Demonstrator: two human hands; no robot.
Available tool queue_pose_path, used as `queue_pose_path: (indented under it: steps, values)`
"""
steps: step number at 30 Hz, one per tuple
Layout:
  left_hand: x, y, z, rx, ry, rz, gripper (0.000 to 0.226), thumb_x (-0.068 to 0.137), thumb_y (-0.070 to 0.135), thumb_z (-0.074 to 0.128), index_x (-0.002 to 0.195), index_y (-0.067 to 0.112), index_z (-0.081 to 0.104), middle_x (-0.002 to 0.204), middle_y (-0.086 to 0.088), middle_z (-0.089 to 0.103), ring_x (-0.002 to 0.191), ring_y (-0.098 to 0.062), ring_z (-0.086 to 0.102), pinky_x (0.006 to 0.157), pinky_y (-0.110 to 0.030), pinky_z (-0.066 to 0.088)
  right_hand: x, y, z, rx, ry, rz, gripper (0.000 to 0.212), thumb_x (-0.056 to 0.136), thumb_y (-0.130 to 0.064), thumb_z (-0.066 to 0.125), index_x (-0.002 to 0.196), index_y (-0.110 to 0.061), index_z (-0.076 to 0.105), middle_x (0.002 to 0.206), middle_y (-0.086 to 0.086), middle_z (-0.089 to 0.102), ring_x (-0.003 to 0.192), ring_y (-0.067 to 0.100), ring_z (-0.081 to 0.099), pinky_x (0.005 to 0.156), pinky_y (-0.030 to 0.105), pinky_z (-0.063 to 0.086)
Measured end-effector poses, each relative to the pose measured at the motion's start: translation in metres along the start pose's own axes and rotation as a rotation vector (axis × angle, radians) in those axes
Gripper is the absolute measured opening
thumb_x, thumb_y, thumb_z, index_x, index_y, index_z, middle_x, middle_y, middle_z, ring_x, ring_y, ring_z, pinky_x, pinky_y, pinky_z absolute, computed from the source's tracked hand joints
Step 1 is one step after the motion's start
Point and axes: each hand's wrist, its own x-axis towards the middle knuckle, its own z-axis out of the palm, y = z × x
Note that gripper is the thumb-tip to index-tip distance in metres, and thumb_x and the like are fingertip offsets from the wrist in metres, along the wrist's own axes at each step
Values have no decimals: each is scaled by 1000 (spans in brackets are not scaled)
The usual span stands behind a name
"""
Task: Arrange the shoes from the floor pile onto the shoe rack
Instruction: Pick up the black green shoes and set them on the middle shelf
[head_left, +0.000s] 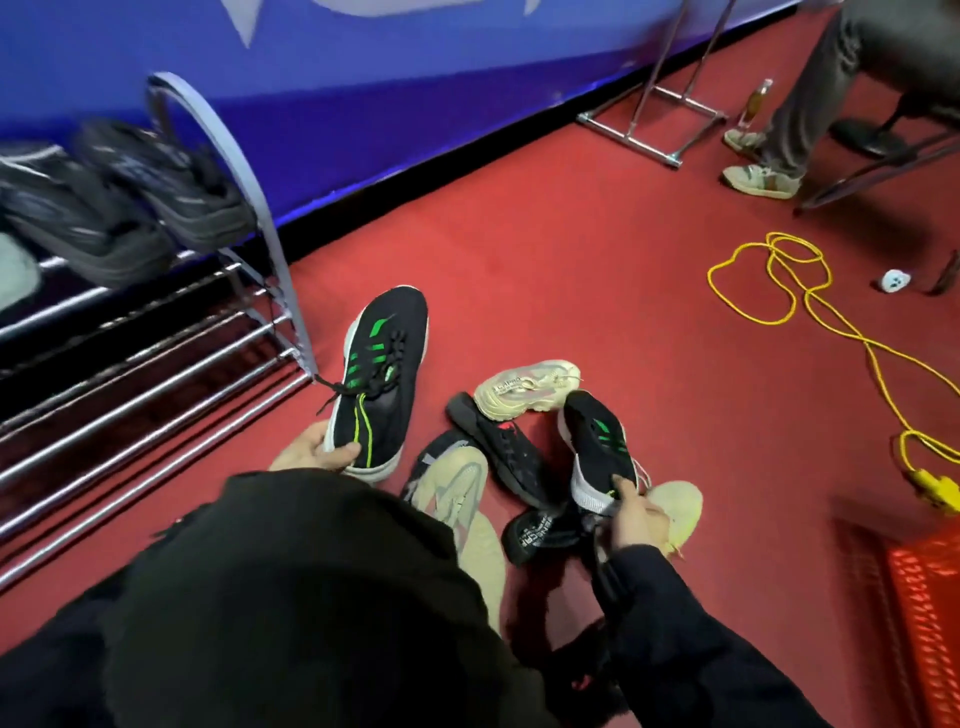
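My left hand (311, 449) grips the heel of a black sneaker with green stripes (382, 374), its toe pointing away over the red floor. My right hand (636, 517) pinches the heel of the matching black and green sneaker (597, 444) above the floor pile. The pile holds a cream sneaker (527, 387), a black sneaker with a red mark (498, 447), a beige and grey sneaker (457, 491), a black shoe with white lettering (537, 535) and a pale yellow shoe (680, 506). The chrome shoe rack (156, 364) stands at left, two dark grey sneakers (135, 192) on its top shelf.
A blue wall panel (363, 104) runs behind the rack. A yellow cable (810, 312) coils on the floor at right, near an orange crate (924, 597). A seated person's legs (800, 119), a metal stand (649, 124) and a bottle (756, 104) are at back right.
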Motion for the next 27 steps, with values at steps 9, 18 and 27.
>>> queue_pose_path:
  steps: [9,18,27]
  values:
    - [-79,34,-86,56,194,-101,22,98,-1,47,81,8,59,51,1,60,37,-5,53,36,-15,40,-78,-37,99,-85,-749,0,24,92,-18,65,71,-14,54,41,0,36,29,12,29,35,17,24]
    - [-166,-16,-186,-248,504,-191,21,98,6,48,108,15,65,97,-7,67,78,-16,62,67,-34,58,-165,-61,198,-348,-1153,-104,15,94,-20,65,90,-12,54,42,-1,37,30,12,30,37,20,23]
    - [-160,-37,-252,-356,830,25,23,101,10,48,120,23,56,99,-2,70,76,-16,66,60,-28,52,-239,-12,272,-472,-1341,-59,17,94,-18,67,95,-10,52,45,1,40,29,11,32,34,17,22]
